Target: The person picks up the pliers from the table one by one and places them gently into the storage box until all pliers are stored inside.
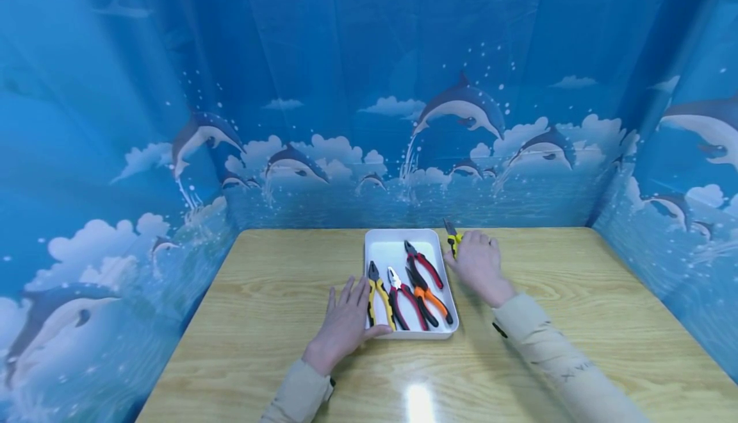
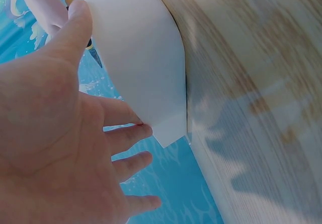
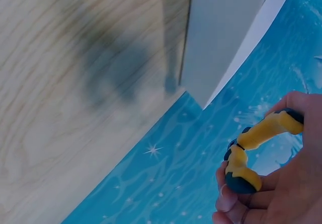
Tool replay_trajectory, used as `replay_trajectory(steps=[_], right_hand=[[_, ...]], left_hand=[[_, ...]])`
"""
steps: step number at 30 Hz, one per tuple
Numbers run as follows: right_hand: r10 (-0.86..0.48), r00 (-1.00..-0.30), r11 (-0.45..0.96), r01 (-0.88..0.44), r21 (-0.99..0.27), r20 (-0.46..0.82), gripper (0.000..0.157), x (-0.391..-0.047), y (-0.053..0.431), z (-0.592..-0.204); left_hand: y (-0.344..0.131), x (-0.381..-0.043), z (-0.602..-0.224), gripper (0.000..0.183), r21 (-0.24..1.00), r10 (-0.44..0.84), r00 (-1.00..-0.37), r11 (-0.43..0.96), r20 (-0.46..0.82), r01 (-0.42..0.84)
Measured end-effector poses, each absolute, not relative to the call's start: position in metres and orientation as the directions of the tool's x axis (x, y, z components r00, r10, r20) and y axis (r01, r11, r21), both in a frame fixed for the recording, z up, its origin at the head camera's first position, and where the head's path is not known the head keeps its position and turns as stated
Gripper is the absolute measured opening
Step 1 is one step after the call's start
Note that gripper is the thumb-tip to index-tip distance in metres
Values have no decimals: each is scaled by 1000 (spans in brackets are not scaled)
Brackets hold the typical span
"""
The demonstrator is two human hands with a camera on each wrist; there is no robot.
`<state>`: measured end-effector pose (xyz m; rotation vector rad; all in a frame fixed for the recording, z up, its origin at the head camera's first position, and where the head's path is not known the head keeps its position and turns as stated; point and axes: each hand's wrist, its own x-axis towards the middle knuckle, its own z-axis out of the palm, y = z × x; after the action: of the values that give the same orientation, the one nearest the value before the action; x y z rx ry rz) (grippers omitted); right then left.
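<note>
A white tray (image 1: 398,237) stands on the table with several pliers in it. Inside are yellow-and-black pliers (image 1: 379,295), red-and-black pliers with a bright head (image 1: 406,298), orange-and-black pliers (image 1: 428,296) and dark-headed red-and-black pliers (image 1: 425,265). My left hand (image 1: 344,320) rests at the tray's left side, fingers straight and spread, thumb over the near rim. In the left wrist view the fingertips (image 2: 143,131) meet the tray wall. Past the tray's right edge, my right hand (image 1: 477,259) grips yellow-and-black long-nosed pliers (image 1: 453,240), jaws pointing away; the right wrist view shows their handles (image 3: 261,131) spread apart.
The wooden table (image 1: 277,282) extends to both sides of the tray. A blue curtain (image 1: 346,90) printed with dolphins hangs along the table's back and sides. Light reflects off the tabletop in front of the tray.
</note>
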<state>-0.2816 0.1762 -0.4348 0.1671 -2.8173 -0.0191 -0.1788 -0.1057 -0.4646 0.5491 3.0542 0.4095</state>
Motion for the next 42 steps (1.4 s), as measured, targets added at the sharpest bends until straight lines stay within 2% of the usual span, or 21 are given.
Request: replay_trajectory(steps=[18, 26, 34, 42], right_hand=[[-193, -938, 981, -182, 65, 289, 53, -277, 138, -420], [-200, -952, 979, -190, 68, 233, 61, -280, 120, -418], [-199, -962, 980, -195, 42, 186, 53, -283, 101, -416], [-205, -973, 978, -200, 55, 107, 64, -286, 84, -420]], left_hand=[[-104, -180, -465, 100, 248, 335, -942, 910, 27, 331], [-104, -181, -465, 101, 244, 319, -948, 919, -1, 309], [-105, -181, -465, 100, 248, 339, -941, 910, 16, 333], [-105, -181, -464, 100, 252, 337, -942, 911, 4, 327]])
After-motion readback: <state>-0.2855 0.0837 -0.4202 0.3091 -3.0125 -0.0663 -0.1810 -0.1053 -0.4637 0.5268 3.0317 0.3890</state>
